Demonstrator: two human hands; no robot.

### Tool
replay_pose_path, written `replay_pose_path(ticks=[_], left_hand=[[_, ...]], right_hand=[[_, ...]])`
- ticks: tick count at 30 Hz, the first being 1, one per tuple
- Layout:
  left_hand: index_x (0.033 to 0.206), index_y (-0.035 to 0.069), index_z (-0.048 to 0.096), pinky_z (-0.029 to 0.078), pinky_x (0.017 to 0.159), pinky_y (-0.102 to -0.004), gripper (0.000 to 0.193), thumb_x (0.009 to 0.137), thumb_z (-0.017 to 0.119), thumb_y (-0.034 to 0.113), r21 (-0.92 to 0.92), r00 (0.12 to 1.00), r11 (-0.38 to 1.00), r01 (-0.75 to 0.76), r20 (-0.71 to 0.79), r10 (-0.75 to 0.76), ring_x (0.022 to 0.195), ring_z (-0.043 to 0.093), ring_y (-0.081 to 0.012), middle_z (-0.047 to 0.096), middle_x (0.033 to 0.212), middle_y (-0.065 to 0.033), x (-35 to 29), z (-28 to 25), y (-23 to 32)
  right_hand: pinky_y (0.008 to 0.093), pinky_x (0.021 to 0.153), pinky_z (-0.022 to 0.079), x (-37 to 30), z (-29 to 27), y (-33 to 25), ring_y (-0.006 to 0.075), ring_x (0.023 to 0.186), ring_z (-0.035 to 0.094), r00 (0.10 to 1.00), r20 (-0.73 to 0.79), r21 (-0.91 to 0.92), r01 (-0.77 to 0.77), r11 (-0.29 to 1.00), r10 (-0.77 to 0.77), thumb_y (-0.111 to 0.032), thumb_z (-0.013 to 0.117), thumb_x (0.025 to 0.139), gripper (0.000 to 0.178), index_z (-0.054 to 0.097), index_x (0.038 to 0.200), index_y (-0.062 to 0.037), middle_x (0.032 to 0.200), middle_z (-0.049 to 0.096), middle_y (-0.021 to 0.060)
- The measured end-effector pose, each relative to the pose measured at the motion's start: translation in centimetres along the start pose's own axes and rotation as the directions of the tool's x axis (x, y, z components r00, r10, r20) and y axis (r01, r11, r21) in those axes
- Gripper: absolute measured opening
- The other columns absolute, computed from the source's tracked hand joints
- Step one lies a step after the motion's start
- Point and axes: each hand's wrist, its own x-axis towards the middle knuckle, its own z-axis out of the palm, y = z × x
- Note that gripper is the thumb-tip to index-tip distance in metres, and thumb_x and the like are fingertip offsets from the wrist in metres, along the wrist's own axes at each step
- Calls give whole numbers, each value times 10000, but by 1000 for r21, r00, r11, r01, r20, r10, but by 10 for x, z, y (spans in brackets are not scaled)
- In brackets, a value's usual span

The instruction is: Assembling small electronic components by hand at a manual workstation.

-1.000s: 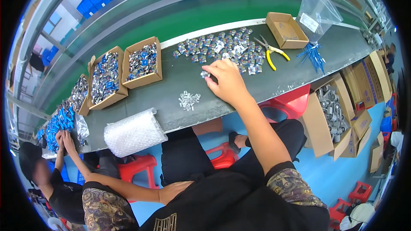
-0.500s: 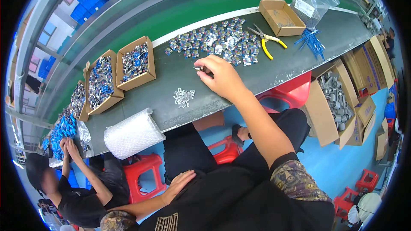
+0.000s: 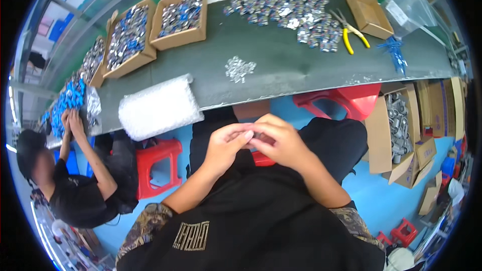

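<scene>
A: "Gripping anything?"
B: "Pinching a small dark piece (image 3: 255, 135), nearly hidden, in the closed right grip (image 3: 282, 143), over the lap and short of the long dark-topped bench (image 3: 286, 80). Touching the right fingertips with the left grip (image 3: 222, 148); not showing clearly whether pinching too."
A: "Facing what beyond?"
B: "Facing a loose heap of tiny silver metal bits (image 3: 240, 69) ahead, seeing a translucent bubble-wrap roll (image 3: 160, 106) to its left along the near edge."
A: "Noticing anything farther back?"
B: "Seeing a spread of small square dark-and-silver parts (image 3: 321, 37), yellow-handled metal pliers (image 3: 348, 41) just right of it, then a shallow brown cardboard box (image 3: 372, 12) and thin blue strips (image 3: 395, 52)."
A: "Looking left?"
B: "Finding brown cardboard boxes (image 3: 183, 40) full of silver-and-blue parts, then a co-worker's hands (image 3: 74, 123) touching a bright blue heap (image 3: 71, 95)."
</scene>
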Motion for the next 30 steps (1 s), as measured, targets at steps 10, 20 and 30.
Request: replay_pose_path(ticks=[10,20,30], left_hand=[[1127,18,627,570,669,-289,258,969,611,221,-256,982,952,168,-43,-184,716,691,-169,691,841,-80,4,1,-37],[1130,-7,624,565,708,-284,254,946,646,168,-20,997,998,66,-48,-67,761,687,-178,691,877,-118,-8,-6,-25],[1210,-15,594,565,787,-312,307,952,630,148,9,997,998,-62,-40,62,857,682,-192,680,1003,-139,-3,-1,-6]], right_hand=[[338,680,482,73,-7,1,235,751,591,894,-344,-491,91,866,-289,-44,729,759,142,697,897,-46,776,630,62],[362,702,476,82,2,6,248,779,582,927,-323,-550,-19,835,-192,-91,744,756,101,701,846,-73,774,635,51],[328,696,477,79,3,-1,224,792,600,939,-307,-586,-59,808,-154,-50,718,780,69,699,847,-49,811,641,62]])
